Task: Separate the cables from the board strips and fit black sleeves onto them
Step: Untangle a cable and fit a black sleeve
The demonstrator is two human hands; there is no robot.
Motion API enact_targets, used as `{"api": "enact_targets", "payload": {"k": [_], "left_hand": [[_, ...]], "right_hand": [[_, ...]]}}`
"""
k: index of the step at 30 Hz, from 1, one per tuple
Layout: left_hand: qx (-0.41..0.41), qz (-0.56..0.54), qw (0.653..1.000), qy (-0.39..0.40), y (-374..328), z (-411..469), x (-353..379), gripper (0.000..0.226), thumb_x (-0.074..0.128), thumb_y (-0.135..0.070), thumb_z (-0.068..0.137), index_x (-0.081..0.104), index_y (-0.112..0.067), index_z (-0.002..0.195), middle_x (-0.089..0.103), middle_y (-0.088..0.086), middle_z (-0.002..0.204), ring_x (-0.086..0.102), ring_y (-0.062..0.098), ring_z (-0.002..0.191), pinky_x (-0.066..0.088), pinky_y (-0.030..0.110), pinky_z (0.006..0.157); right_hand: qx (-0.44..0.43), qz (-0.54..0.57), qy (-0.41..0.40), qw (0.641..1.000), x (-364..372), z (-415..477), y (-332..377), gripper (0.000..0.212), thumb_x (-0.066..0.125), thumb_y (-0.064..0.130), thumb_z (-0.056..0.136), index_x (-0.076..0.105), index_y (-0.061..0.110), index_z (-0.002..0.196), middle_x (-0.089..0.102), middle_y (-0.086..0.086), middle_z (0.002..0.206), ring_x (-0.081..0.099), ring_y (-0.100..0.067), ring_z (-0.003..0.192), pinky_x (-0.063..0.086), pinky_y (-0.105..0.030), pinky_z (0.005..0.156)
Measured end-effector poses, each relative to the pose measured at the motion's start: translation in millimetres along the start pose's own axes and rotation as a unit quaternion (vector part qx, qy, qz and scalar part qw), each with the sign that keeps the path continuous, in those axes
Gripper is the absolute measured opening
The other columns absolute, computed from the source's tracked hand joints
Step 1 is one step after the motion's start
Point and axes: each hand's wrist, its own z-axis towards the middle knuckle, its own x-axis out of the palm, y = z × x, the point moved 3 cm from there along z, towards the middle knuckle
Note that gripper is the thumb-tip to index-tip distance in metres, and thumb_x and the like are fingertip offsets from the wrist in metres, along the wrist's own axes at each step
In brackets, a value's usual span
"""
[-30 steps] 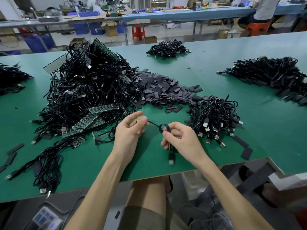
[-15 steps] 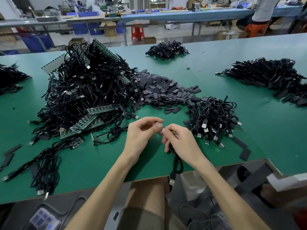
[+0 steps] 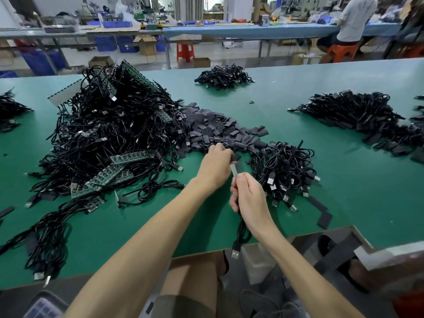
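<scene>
Green table (image 3: 344,203) fills the view. On its left lies a big heap (image 3: 110,134) of black cables with board strips (image 3: 128,158), and a pile of flat black sleeves (image 3: 213,127) lies just behind the hands. The right hand (image 3: 250,198) grips one cable (image 3: 241,228) in a fist. Its pale end (image 3: 234,172) sticks up above the fingers, and its plug (image 3: 235,253) hangs below the table edge. The left hand (image 3: 214,164) is at the near edge of the sleeves with curled fingers; whether it holds one, I cannot tell.

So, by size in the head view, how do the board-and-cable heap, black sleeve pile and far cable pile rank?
1. board-and-cable heap
2. black sleeve pile
3. far cable pile; distance may shrink it.
</scene>
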Motion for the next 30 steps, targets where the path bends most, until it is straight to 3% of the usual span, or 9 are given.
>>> {"api": "enact_targets", "payload": {"k": [4,10,12,14,16,18,22,26,30], "left_hand": [[-0.014,0.119,0.993,-0.007,-8.3,11.3,14.1,0.034,0.053,-0.033,0.104,0.061,-0.003,0.118,0.050,0.016,0.128,0.044,0.033,0.122,0.043,0.041,0.096],[0.051,0.170,0.980,-0.092,-1.7,-1.0,6.4,0.017,0.048,-0.015,0.103,0.065,-0.012,0.106,0.058,0.008,0.111,0.056,0.029,0.108,0.036,0.036,0.091],[0.015,0.090,0.983,-0.159,1.1,-9.5,-3.1,0.018,0.050,-0.015,0.104,0.067,-0.010,0.102,0.060,0.007,0.105,0.058,0.027,0.097,0.039,0.037,0.090],[-0.035,-0.063,0.980,-0.184,4.3,-21.6,-14.1,0.018,0.055,-0.020,0.104,0.070,-0.012,0.097,0.061,0.000,0.092,0.058,0.017,0.081,0.041,0.032,0.081],[-0.043,-0.228,0.966,-0.115,7.1,-36.2,-18.4,0.017,0.061,-0.020,0.101,0.070,-0.018,0.087,0.063,-0.009,0.072,0.055,0.003,0.063,0.040,0.023,0.067],[-0.028,-0.319,0.947,-0.033,7.9,-54.2,-21.5,0.018,0.063,-0.021,0.101,0.069,-0.021,0.085,0.066,-0.006,0.061,0.055,0.003,0.055,0.040,0.018,0.059],[-0.025,-0.394,0.919,0.007,14.0,-80.5,-20.9,0.010,0.060,-0.012,0.102,0.068,-0.011,0.097,0.065,-0.004,0.067,0.058,0.011,0.058,0.044,0.021,0.055],[-0.036,-0.429,0.903,-0.004,14.5,-97.4,-16.2,0.014,0.060,-0.009,0.102,0.066,-0.001,0.112,0.069,0.002,0.078,0.062,0.015,0.062,0.047,0.021,0.060],[-0.021,-0.437,0.899,0.006,11.1,-101.5,-17.5,0.020,0.055,-0.015,0.106,0.071,-0.004,0.102,0.068,0.003,0.074,0.062,0.016,0.069,0.047,0.025,0.064]], "right_hand": [[-0.004,-0.022,0.002,1.000,1.7,-0.5,0.7,0.032,0.035,0.014,0.108,0.048,0.007,0.080,0.042,-0.003,0.063,0.041,-0.022,0.049,0.034,-0.035,0.051],[0.003,0.002,-0.011,1.000,-2.8,0.5,-2.0,0.032,0.036,0.013,0.108,0.048,0.008,0.079,0.046,-0.003,0.068,0.044,-0.018,0.048,0.037,-0.028,0.049],[0.006,0.017,-0.019,1.000,-4.7,1.8,-4.1,0.032,0.035,0.014,0.109,0.049,0.008,0.081,0.050,-0.007,0.072,0.047,-0.018,0.050,0.038,-0.024,0.048],[0.010,0.026,-0.032,0.999,-6.5,4.0,-6.6,0.033,0.034,0.017,0.110,0.051,0.008,0.083,0.054,-0.008,0.075,0.051,-0.018,0.052,0.038,-0.020,0.048],[0.011,0.031,-0.042,0.999,-7.6,5.5,-9.9,0.033,0.034,0.020,0.111,0.053,0.009,0.086,0.057,-0.005,0.076,0.054,-0.017,0.052,0.039,-0.018,0.049],[0.006,0.036,-0.044,0.998,-7.8,6.1,-12.4,0.033,0.035,0.023,0.112,0.055,0.010,0.089,0.059,-0.003,0.076,0.056,-0.016,0.052,0.040,-0.018,0.049],[-0.004,0.020,-0.023,1.000,-4.9,7.0,-13.0,0.033,0.037,0.023,0.112,0.056,0.009,0.090,0.063,-0.002,0.073,0.060,-0.018,0.052,0.041,-0.017,0.051],[-0.015,0.013,0.019,1.000,-0.3,5.4,-8.9,0.032,0.040,0.017,0.111,0.057,0.005,0.087,0.063,-0.003,0.068,0.059,-0.019,0.050,0.041,-0.016,0.050],[-0.022,0.020,0.036,0.999,-0.8,3.8,-6.7,0.032,0.041,0.015,0.110,0.057,0.000,0.087,0.063,-0.007,0.067,0.057,-0.020,0.050,0.041,-0.017,0.049]]}}
